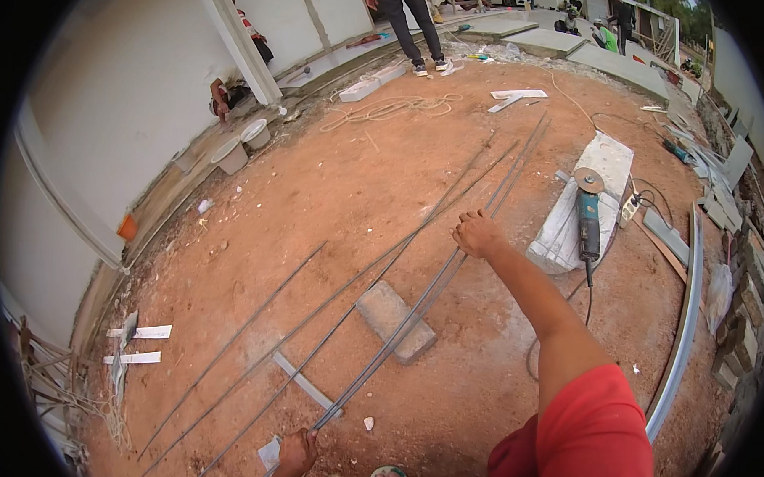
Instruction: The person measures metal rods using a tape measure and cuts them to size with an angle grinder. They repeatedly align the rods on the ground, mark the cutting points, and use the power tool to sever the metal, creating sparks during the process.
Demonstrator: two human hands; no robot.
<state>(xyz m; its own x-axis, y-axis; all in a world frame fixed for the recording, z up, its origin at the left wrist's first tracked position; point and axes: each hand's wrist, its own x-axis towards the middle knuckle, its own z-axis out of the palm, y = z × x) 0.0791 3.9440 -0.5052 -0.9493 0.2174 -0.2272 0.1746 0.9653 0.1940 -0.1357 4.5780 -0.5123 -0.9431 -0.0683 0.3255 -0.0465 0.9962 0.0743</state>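
Several long, thin steel rods run diagonally over the reddish dirt. My right hand (480, 233), arm stretched forward, is closed around a pair of the steel rods (438, 280) about midway along them. Close to my body at the bottom, my left hand (297, 452) is curled around the near part of the same rods; its fingers are partly hidden. Under the rods lies a grey concrete block (393, 318), and a flat metal strip (305, 382) lies crosswise nearer to me. Other single rods (234, 334) rest on the ground to the left.
On the right, an angle grinder (589, 219) lies on a white slab (615, 159), its cord trailing beside a power strip (630, 209). A long metal channel (684, 329) curves along the right edge. White buckets (229, 156) stand by the wall. Another person (408, 23) stands at the far side.
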